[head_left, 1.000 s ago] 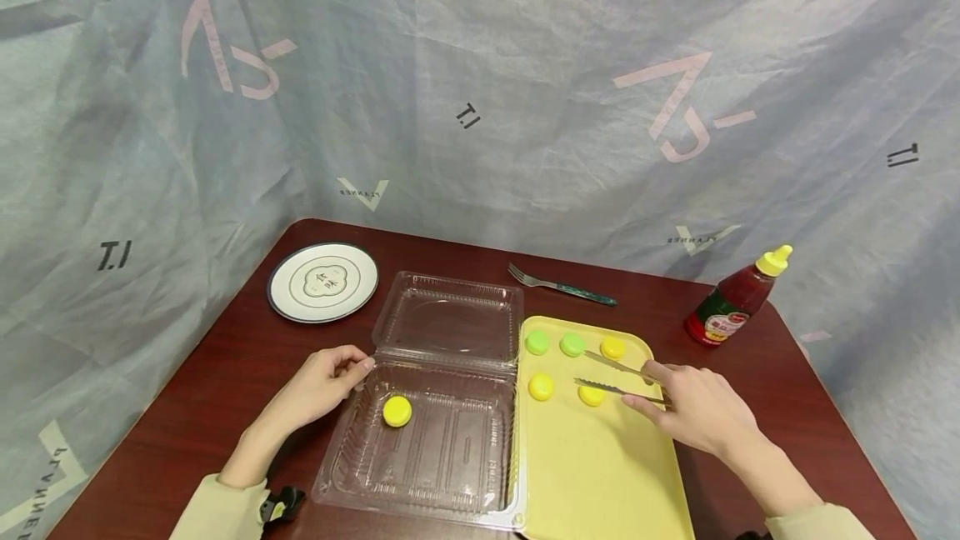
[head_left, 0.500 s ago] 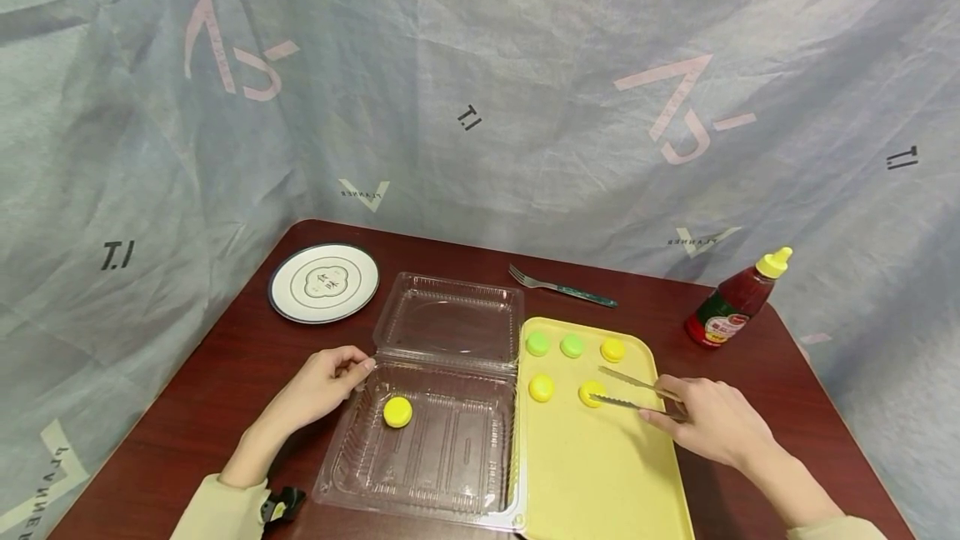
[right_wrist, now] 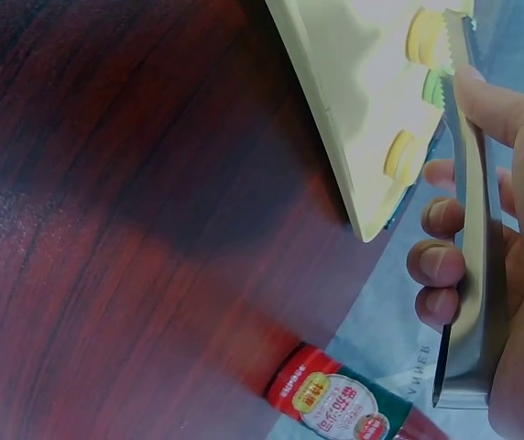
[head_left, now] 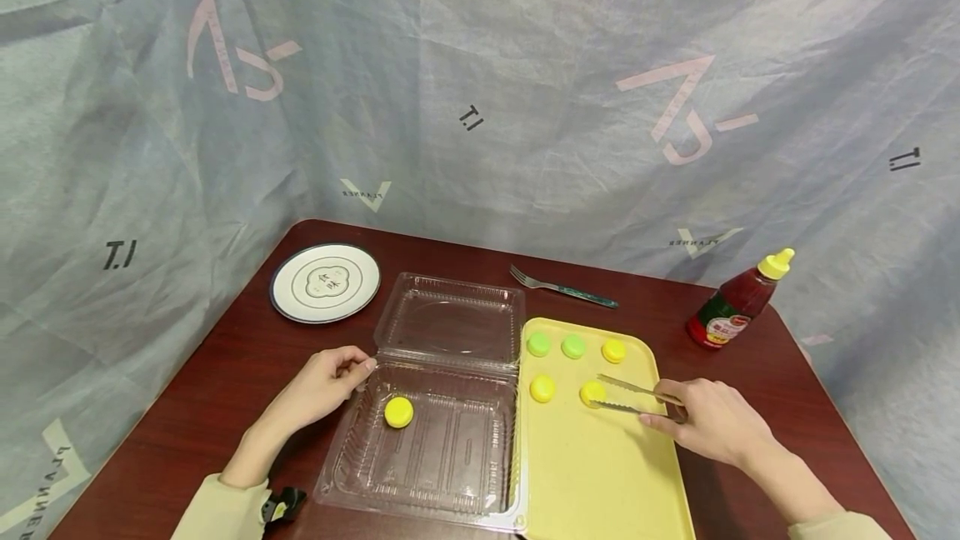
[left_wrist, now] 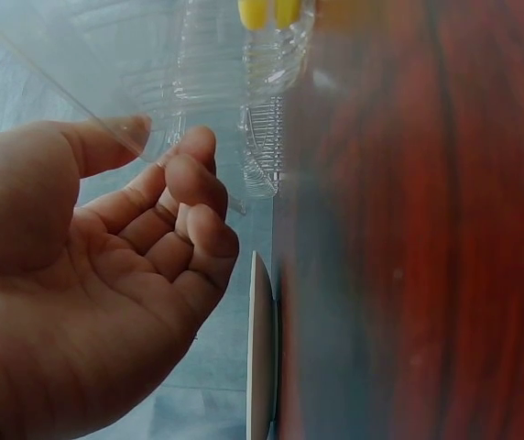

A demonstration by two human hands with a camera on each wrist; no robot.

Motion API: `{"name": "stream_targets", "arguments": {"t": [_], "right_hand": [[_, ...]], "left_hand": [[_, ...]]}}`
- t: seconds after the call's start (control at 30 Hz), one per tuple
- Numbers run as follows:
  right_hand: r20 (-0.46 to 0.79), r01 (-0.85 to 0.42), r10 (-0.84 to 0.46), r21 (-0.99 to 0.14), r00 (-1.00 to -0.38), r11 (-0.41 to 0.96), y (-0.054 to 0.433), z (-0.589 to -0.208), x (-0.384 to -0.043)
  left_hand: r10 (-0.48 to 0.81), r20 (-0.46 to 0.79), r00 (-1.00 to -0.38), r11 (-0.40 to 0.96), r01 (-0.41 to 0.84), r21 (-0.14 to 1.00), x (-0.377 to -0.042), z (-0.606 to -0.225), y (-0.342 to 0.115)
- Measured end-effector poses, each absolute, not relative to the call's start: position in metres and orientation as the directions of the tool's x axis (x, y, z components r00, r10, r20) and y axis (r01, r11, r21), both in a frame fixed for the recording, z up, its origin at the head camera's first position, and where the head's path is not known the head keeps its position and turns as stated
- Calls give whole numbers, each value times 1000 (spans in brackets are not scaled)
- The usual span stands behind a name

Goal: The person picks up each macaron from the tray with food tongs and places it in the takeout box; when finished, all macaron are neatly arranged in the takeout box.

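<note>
The right hand (head_left: 712, 423) grips a pair of metal tongs (head_left: 628, 398) over the yellow tray (head_left: 600, 473), fingers curled round the handles. The tongs' long axis runs from the hand toward the left, nearly level across the tray, and their serrated tips sit on either side of a yellow macaron (head_left: 592, 392) in the tray's nearer row. Whether the tips already press its sides or only bracket it I cannot tell; in the right wrist view the tongs (right_wrist: 468, 229) end right at a yellow macaron (right_wrist: 424, 37), touching or all but touching.

That macaron lies straight off the tong tips, left of the right hand and well within its reach — the left hand is farther away, across the clear container. Another yellow macaron (head_left: 542, 387) lies just beside it to the left, and the far row holds two green macarons (head_left: 537, 344) (head_left: 573, 347) and one yellow (head_left: 613, 350).

The left hand (head_left: 322, 382) pinches the left edge of the open clear plastic clamshell container (head_left: 450, 440) between thumb and curled fingers. One yellow macaron (head_left: 398, 412) already lies in the container's base, near that hand. The container touches the tray's left edge on the dark red desk (head_left: 225, 373).

A plate (head_left: 324, 282), a fork (head_left: 562, 287) and a ketchup bottle (head_left: 738, 300) stand farther back.
</note>
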State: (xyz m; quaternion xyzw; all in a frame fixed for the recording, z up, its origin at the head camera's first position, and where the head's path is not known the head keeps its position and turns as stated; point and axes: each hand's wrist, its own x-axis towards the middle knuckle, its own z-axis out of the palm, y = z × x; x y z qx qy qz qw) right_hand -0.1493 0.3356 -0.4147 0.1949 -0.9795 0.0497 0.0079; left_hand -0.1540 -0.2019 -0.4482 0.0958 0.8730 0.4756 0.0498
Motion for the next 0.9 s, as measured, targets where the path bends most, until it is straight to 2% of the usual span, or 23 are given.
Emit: {"name": "stream_targets", "arguments": {"t": [0.9], "right_hand": [[-3, -398, -399, -71, -917, 915, 332, -412, -153]], "left_hand": [[212, 9, -977, 528, 122, 840, -154, -449, -202]]}}
